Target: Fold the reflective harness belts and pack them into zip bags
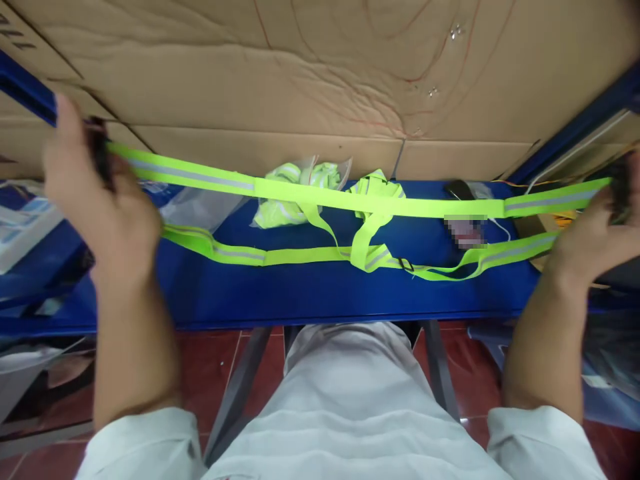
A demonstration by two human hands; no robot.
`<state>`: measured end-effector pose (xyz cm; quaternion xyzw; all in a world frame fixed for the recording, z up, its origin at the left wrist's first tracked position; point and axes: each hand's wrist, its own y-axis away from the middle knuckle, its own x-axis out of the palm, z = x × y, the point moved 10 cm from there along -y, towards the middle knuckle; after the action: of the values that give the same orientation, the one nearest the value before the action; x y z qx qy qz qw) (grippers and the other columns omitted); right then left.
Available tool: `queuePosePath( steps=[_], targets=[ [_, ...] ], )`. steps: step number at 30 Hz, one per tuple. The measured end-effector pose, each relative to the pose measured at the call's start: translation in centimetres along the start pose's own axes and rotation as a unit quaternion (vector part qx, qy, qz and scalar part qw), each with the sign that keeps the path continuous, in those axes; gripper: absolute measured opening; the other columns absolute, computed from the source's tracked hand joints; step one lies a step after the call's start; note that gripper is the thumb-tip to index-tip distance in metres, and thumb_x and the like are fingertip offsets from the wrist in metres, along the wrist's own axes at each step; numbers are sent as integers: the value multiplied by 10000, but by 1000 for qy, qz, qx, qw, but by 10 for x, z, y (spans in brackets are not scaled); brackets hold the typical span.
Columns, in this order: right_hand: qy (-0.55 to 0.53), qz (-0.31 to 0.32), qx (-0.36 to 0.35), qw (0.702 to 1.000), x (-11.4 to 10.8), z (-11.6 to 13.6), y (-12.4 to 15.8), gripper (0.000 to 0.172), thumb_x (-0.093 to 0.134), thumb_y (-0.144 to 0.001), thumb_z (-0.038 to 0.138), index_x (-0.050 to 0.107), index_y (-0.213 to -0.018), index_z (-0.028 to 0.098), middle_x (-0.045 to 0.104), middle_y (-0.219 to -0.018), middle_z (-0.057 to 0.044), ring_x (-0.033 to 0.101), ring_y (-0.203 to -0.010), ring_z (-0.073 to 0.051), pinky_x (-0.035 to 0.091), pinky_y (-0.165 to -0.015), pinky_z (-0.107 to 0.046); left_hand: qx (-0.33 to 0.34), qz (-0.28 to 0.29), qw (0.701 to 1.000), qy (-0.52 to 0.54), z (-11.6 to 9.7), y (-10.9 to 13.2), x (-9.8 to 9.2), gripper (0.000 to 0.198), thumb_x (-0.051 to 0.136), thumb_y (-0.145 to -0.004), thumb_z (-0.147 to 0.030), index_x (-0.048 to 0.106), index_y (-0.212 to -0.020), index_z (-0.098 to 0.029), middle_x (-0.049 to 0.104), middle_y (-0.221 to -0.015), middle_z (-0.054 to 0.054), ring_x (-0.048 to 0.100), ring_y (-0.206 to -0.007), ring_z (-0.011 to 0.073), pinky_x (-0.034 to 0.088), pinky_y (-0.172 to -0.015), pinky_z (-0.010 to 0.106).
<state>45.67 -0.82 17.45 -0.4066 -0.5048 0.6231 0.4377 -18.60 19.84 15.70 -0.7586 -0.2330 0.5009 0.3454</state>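
A neon yellow reflective vest harness (320, 195) made of elastic straps with grey stripes is stretched across the view above the blue table. My left hand (93, 190) grips its left end, where a dark piece, perhaps a buckle, shows by the thumb. At the far right my right hand (593, 233) grips the other end, also beside a dark part. Both hands are slightly blurred, and their fingers are partly hidden. The harness's lower strap sags between the hands, with a black slider (405, 265) on it. Crossing straps join the two bands near the middle.
Along the back of the blue table (300, 293) lie a clear plastic bag (280, 212) of folded yellow straps, another folded yellow strap bundle (377, 181) and a dark computer mouse (459, 190). Cardboard (250, 80) covers the wall behind. Blue frame posts (570, 127) flank both sides.
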Motion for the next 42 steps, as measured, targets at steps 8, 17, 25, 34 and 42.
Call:
queuePosePath(
  steps=[8,17,25,34,42],
  targets=[
    [24,158,-69,985,79,207,90,672,566,-927,-28,653,-1523,270,719,-1272,-126,712,-1164,-240,556,-976,-373,148,204,967,-23,-237,129,31,716,485,-1014,-168,273,-1693,-89,552,-1519,236,672,-1271,337,656,-858,346],
    [-39,225,-14,974,106,230,126,809,447,-934,-48,481,-1644,337,684,-1279,-104,686,-1168,-216,526,-913,-344,116,208,971,-24,-249,154,55,625,420,-1066,-159,304,-1673,-64,574,-1470,236,698,-1233,286,657,-836,282],
    [-30,223,-18,974,109,236,129,859,433,-939,-50,361,-1712,317,677,-1276,-122,673,-1166,-230,509,-893,-351,105,187,977,8,-251,166,68,719,458,-1037,-148,195,-1699,-56,547,-1445,263,689,-1224,317,646,-722,271],
    [-155,325,40,932,124,231,134,760,572,-1011,192,296,-1715,275,454,-1490,-167,502,-1459,-289,512,-1177,-458,133,155,938,278,-254,160,39,771,533,-1048,-200,163,-1721,-135,365,-1593,259,458,-1503,345,523,-1189,462],
    [-314,483,150,803,126,191,133,938,830,-874,604,442,-1638,223,540,-1605,-193,520,-1508,-348,422,-1264,-541,159,131,907,368,-238,141,8,760,691,-1038,-304,304,-1692,-303,557,-1501,144,557,-1417,291,511,-1201,444]
  ],
)
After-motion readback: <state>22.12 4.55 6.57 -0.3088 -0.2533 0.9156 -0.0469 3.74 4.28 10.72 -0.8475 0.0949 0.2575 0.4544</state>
